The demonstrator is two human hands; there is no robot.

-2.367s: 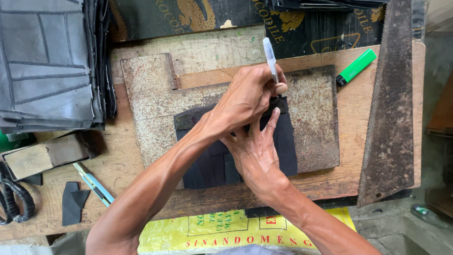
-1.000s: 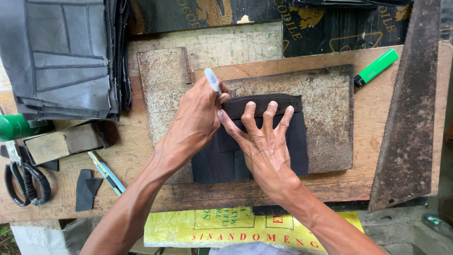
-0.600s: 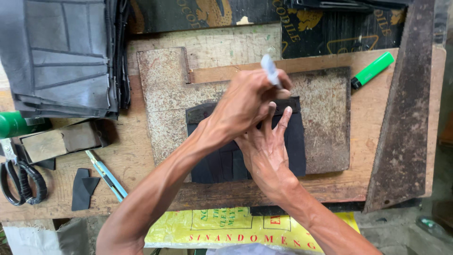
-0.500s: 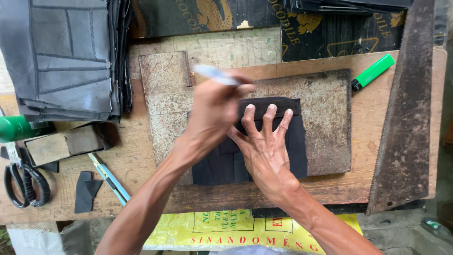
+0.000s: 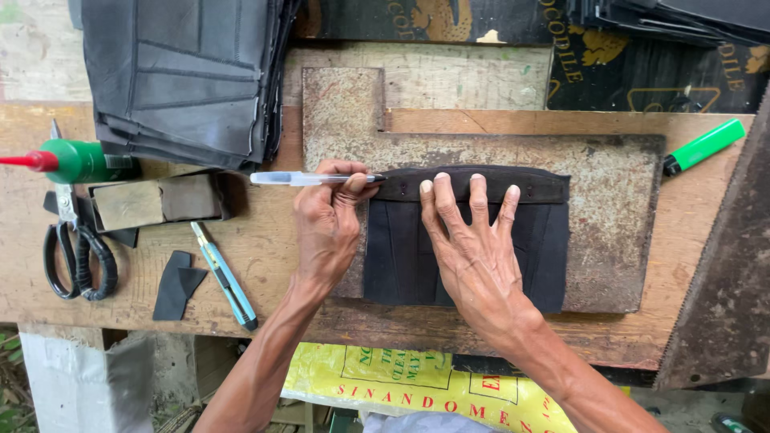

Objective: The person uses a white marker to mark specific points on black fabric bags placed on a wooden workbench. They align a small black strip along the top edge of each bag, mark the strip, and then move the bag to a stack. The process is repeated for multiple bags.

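Pinching pen (image 5: 309, 178) in left hand (image 5: 325, 228) grip, tip touching black panel (image 5: 465, 236) top-left corner.

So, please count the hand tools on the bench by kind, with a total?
Pens: 1, in the left hand – pen
Scissors: 1 – scissors
Utility knives: 1 – knife
Markers: 1 – green marker
Glue bottles: 1 – green bottle
Total: 5

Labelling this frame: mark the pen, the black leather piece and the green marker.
pen (image 5: 309, 178), head view, on its clear barrel.
black leather piece (image 5: 399, 248), head view, on its left panel.
green marker (image 5: 706, 144), head view, mid-body.
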